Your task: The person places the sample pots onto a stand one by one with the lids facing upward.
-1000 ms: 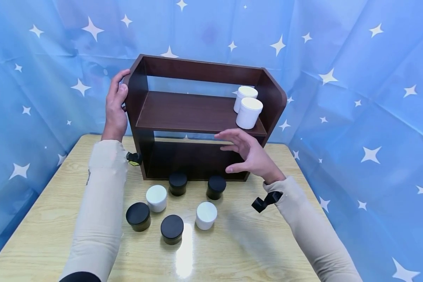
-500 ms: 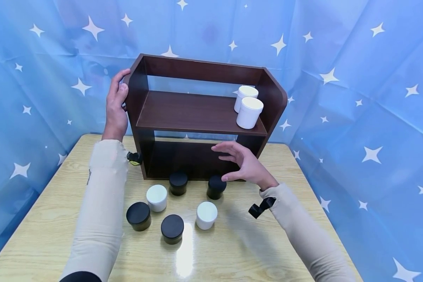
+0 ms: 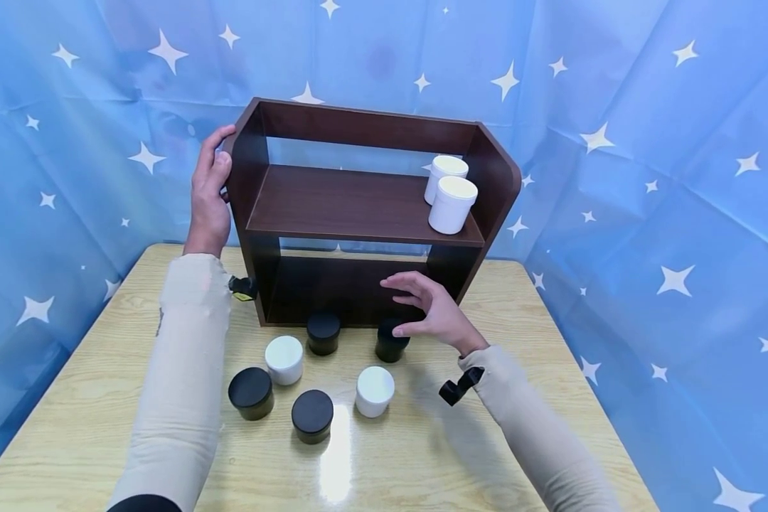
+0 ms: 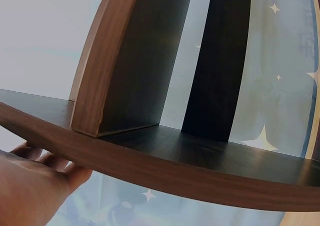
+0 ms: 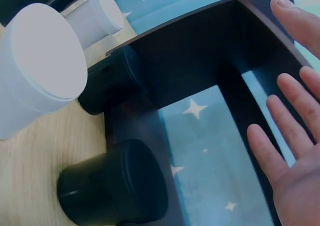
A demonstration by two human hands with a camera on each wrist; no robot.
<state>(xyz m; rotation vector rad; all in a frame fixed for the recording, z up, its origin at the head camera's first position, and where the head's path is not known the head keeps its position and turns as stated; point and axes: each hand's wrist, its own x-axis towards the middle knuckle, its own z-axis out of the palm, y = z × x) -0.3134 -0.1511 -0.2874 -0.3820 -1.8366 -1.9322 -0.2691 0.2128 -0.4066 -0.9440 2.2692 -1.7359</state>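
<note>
A dark brown two-tier wooden shelf (image 3: pixel 352 203) stands at the back of the table. My left hand (image 3: pixel 211 203) rests against the outside of its left side panel; in the left wrist view the fingers (image 4: pixel 75 175) touch the panel's outer face. My right hand (image 3: pixel 434 313), fingers spread and lightly bent, hovers above a black lidded jar (image 3: pixel 390 350) before the lower tier, its thumb overlapping the jar in the head view. No object is between those fingers. Two white lidded jars (image 3: pixel 451 212) sit at the right end of the upper tier, one behind the other.
On the wooden table (image 3: pixel 486 455) stand another black jar (image 3: pixel 323 336) by the shelf, a white jar (image 3: pixel 284 361), a white jar (image 3: pixel 374 392) nearer me, and black jars at left (image 3: pixel 251 395) and front (image 3: pixel 312 417). A blue star-patterned curtain (image 3: pixel 646 213) surrounds the table.
My right hand has come down and slightly left, from beside the upper tier's edge to above the right-hand black jar. The left hand, the shelf and the jars have stayed put.
</note>
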